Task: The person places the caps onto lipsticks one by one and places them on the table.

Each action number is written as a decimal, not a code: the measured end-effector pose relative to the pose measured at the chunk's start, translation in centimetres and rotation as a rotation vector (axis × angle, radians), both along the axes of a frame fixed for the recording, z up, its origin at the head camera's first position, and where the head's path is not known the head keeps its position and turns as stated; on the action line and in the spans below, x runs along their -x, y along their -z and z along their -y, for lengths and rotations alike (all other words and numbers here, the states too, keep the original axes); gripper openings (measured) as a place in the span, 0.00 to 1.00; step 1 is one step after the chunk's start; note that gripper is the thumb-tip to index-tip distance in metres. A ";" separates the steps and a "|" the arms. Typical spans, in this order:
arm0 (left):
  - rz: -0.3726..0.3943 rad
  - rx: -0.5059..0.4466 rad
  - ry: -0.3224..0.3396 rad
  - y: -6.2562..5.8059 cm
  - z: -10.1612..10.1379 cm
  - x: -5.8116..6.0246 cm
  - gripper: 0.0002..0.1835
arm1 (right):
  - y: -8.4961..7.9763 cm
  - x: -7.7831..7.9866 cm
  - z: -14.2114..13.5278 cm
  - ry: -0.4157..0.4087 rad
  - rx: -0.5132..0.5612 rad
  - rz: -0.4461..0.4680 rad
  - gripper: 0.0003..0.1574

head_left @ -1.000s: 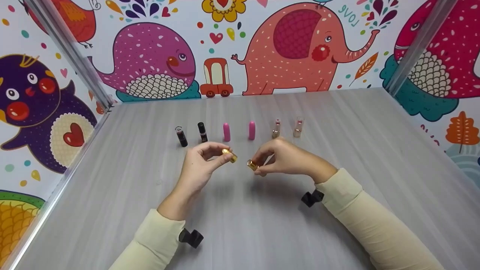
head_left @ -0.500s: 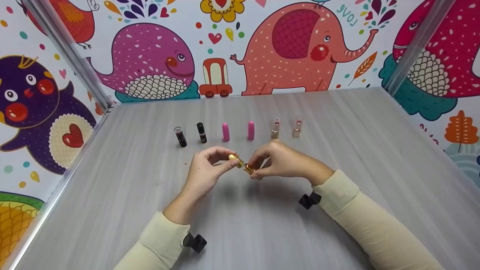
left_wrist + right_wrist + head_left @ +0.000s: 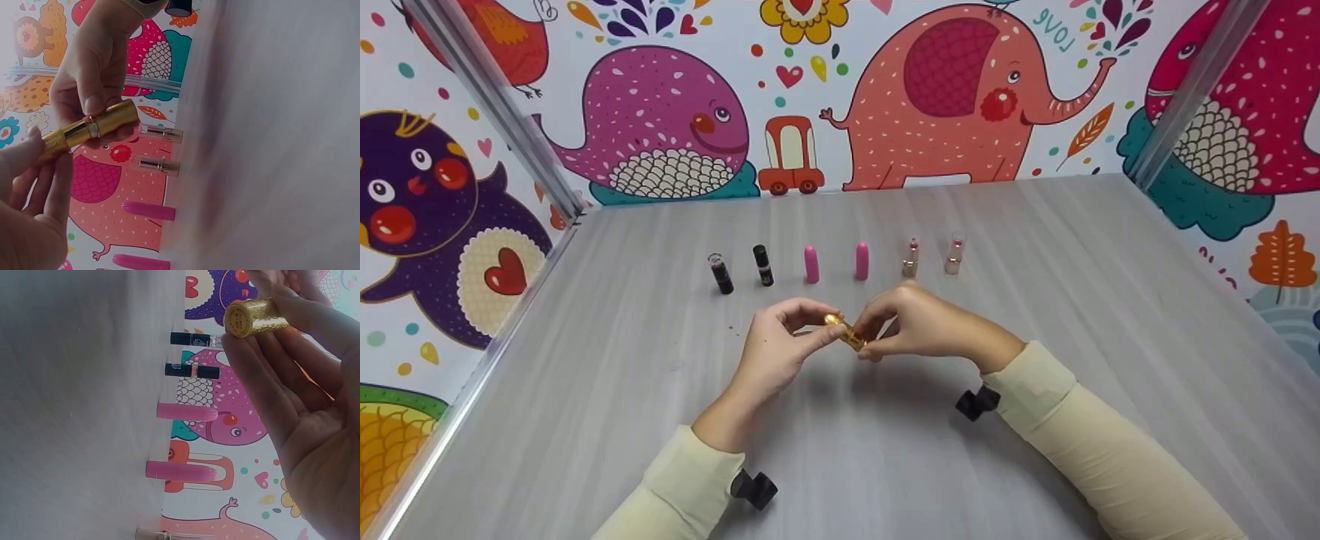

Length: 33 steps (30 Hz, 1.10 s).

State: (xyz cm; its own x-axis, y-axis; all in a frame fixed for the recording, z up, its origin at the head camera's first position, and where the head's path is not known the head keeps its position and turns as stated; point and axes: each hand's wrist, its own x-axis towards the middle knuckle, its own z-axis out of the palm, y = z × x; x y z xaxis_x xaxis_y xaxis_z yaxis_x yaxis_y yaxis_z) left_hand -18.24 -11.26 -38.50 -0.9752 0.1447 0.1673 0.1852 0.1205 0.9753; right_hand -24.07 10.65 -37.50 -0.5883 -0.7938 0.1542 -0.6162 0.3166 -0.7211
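Note:
Above the table, my left hand [image 3: 776, 341] pinches the gold cap [image 3: 55, 144] of a lipstick between thumb and fingers. The lipstick's gold base [image 3: 118, 116] is gripped by my right hand [image 3: 930, 326], thumb against fingers. Cap and base are in line and meet, with a narrower shiny band showing between them in the left wrist view. The right wrist view shows the round bottom end of the base [image 3: 256, 318]; there the cap is hidden behind my fingers. The lipstick lies tilted between both hands, off the tabletop.
Behind my hands stands a row of upright lipsticks: two black ones [image 3: 721, 274] [image 3: 763, 266], two pink ones [image 3: 811, 265] [image 3: 862, 262], and two clear-capped ones with pale gold bases [image 3: 910, 264] [image 3: 953, 262]. A patterned wall [image 3: 802, 97] bounds the grey table [image 3: 622, 337].
My two hands have come together. The cap and the base were apart a second ago, and the cap now sits against the base. The standing lipsticks have stayed in place.

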 end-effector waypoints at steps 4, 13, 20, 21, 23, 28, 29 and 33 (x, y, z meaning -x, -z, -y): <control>0.001 -0.002 0.014 0.2 -0.2 0.0 0.14 | 0.0 0.0 0.1 0.011 0.002 0.002 0.12; 0.005 -0.034 0.007 0.4 -0.5 0.1 0.14 | 0.1 -0.1 0.1 0.030 0.001 0.015 0.13; -0.004 -0.042 -0.005 0.5 -0.6 0.1 0.14 | 0.0 -0.2 0.2 0.040 0.008 0.019 0.13; -0.007 -0.040 -0.008 0.5 -0.6 0.1 0.14 | 0.0 -0.2 0.2 0.045 0.011 0.021 0.13; -0.013 -0.031 -0.013 0.6 -0.6 0.2 0.14 | 0.0 -0.3 0.3 0.048 0.030 0.027 0.13; -0.026 -0.008 -0.029 0.7 -0.5 0.2 0.15 | -0.3 -0.6 0.5 0.064 0.064 0.031 0.12; -0.026 -0.007 -0.031 0.8 -0.5 0.2 0.15 | -0.4 -0.7 0.5 0.070 0.063 0.030 0.13; -0.013 -0.005 -0.038 0.6 -0.6 0.1 0.14 | -0.5 -0.8 0.6 0.078 0.064 0.025 0.13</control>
State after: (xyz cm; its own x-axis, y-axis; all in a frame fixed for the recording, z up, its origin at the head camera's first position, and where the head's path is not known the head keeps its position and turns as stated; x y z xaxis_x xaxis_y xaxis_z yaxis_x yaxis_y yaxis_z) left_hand -18.35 -10.66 -39.13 -0.9778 0.1064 0.1807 0.1932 0.1228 0.9734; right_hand -23.31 10.08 -37.02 -0.6518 -0.7347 0.1881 -0.5734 0.3152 -0.7562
